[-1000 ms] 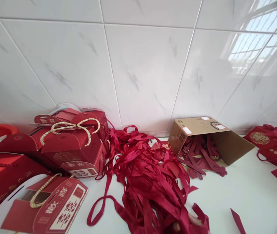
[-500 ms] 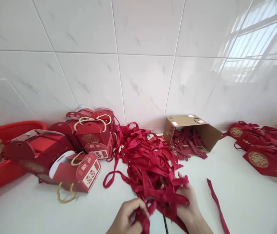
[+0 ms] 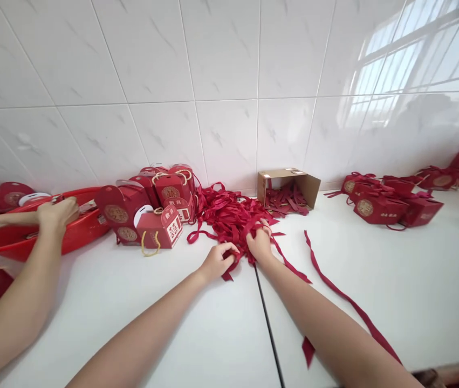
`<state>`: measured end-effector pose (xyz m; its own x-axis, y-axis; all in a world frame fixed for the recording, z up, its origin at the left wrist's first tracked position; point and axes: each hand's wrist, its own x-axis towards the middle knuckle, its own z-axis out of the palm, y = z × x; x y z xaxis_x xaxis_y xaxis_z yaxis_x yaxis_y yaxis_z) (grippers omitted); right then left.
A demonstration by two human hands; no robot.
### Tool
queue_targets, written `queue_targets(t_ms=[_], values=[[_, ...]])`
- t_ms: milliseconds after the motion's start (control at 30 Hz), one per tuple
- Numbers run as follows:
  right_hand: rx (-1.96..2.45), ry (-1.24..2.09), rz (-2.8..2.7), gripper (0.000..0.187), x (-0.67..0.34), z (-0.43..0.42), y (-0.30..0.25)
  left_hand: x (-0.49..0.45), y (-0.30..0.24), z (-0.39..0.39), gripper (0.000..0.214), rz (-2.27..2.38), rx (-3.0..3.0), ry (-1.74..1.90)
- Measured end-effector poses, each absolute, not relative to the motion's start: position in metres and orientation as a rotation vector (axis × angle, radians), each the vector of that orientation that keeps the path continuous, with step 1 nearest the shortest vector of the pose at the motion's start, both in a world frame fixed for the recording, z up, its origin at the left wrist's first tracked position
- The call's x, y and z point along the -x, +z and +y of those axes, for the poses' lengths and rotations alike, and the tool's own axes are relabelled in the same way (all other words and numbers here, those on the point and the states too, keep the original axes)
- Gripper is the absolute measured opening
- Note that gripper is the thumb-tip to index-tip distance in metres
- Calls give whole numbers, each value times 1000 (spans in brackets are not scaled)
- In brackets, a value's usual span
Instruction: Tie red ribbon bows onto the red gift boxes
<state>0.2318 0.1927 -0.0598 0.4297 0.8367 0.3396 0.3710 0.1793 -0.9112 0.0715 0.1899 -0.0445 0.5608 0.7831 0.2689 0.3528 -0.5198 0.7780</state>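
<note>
A tangled heap of red ribbons (image 3: 225, 213) lies on the white table against the tiled wall. At its front edge my left hand (image 3: 218, 261) is curled around red ribbon, with a short end hanging below the fingers. My right hand (image 3: 259, 242) is closed on ribbon at the heap's right front; its fingertips are partly hidden among the strands. One loose ribbon (image 3: 334, 283) runs along the table to the right of my right arm. Another ribbon end (image 3: 308, 351) pokes out beneath that forearm.
Red gift boxes with rope handles (image 3: 158, 226) stand left of the heap. Behind it, a cardboard box (image 3: 313, 189) on its side holds dark red strips. Ribbon-tied boxes (image 3: 381, 207) sit at right. Another person's hands (image 3: 57, 210) reach over a red basin (image 3: 87, 237) at left.
The view has widened and pulled back. My right hand has turned from palm-up under the ribbons to gripping down into the heap. Another person's arms now show at left.
</note>
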Motion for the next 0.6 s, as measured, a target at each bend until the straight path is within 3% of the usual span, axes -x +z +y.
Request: queue_targets(t_ms=[233, 367, 600], values=[[1754, 301, -1945, 47, -215, 166, -56, -72, -43, 172, 9, 990, -2531, 837], [1745, 404, -1993, 45, -212, 165, -59, -71, -45, 173, 12, 1143, -2647, 845], [1451, 599, -1895, 30, -221, 147, -59, -71, -43, 169, 45, 1201, -2777, 643]])
